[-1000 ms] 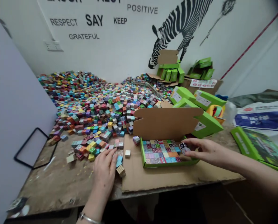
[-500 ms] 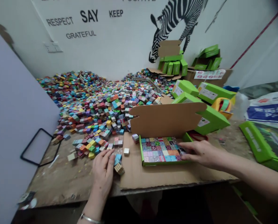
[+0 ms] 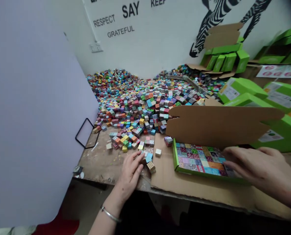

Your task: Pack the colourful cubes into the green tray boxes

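My left hand [image 3: 131, 169] rests on the table with its fingers stretched out. Its fingertips touch a few loose patterned blocks, among them a light blue one [image 3: 148, 157]; a tan striped block [image 3: 151, 167] lies beside them. A small white cube [image 3: 158, 152] sits apart on the cardboard sheet. On that sheet stands an open green box [image 3: 175, 156] with rows of small colourful patterned cubes [image 3: 196, 158] in it. My right hand [image 3: 260, 166] reaches over the box's right end, thumb and forefinger apart against the cubes there. The hand hides that end.
A large heap of patterned blocks [image 3: 135, 101] spreads back to the wall. The box's brown cardboard lid [image 3: 223, 124] stands upright. Green boxes [image 3: 243, 88] are piled behind it at right. A pale panel [image 3: 37, 114] borders the left side, near a black wire frame [image 3: 80, 129].
My view has swung left, so the scene sits further right. Both hands stay at about the same places, the left at the loose blocks and the right at the box's right end.
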{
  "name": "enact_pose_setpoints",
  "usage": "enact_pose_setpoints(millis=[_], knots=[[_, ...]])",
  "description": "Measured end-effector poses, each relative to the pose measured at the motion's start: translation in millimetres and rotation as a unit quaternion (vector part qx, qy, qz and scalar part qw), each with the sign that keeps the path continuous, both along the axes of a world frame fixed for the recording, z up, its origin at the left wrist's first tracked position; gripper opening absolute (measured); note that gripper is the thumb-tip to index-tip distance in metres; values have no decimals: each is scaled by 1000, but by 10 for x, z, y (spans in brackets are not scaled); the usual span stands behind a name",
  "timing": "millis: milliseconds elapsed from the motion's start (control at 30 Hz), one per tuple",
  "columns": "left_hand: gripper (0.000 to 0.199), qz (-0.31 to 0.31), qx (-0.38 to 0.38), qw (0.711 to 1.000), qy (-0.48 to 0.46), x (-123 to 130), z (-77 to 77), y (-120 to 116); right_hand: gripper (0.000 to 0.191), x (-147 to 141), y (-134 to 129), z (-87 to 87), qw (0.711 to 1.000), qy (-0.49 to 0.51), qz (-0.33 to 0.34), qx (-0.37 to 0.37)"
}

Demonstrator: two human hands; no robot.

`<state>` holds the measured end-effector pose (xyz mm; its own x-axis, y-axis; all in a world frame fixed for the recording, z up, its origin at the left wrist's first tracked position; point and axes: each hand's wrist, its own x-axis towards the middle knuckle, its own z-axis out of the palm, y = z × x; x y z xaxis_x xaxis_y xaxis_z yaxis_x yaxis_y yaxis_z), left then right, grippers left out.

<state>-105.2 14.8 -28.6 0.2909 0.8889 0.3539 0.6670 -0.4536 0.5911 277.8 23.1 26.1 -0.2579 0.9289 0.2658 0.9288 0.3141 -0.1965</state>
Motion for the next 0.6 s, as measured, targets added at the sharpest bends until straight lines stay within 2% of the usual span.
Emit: enact_pose_setpoints(millis=[33, 67, 133, 167, 233, 300, 367, 467, 533, 600], knots=[[42, -2, 3, 1000, 6, 0, -19, -1, 18, -206, -35, 61, 1000, 14, 14, -8], [46, -3, 9, 1000, 11, 3, -42, 4, 21, -446, -73, 103, 997, 40, 46, -54], [51, 1, 25, 1000, 18, 15, -91, 29, 30, -978, -134, 117, 982, 126, 113, -80], [50, 2, 33, 999, 18, 22, -115, 47, 44, -1238, -143, 89, 972, 146, 159, -91], [45, 2, 51, 999, 14, 30, -150, 83, 75, -1675, -104, -18, 960, 151, 198, -127], [40, 5, 67, 998, 9, 31, -168, 110, 86, -1952, -2, -163, 954, 134, 208, -170], [36, 14, 77, 997, 4, 30, -174, 122, 82, -2070, 118, -305, 951, 130, 212, -186], [33, 22, 78, 997, -5, 33, -179, 130, 71, -2046, 226, -420, 944, 180, 220, -169], [32, 32, 75, 997, -9, 44, -171, 133, 64, -1958, 217, -393, 933, 240, 205, -173], [33, 71, 80, 994, -17, 76, -122, 121, 59, -1848, 148, -292, 907, 320, 170, -213]])
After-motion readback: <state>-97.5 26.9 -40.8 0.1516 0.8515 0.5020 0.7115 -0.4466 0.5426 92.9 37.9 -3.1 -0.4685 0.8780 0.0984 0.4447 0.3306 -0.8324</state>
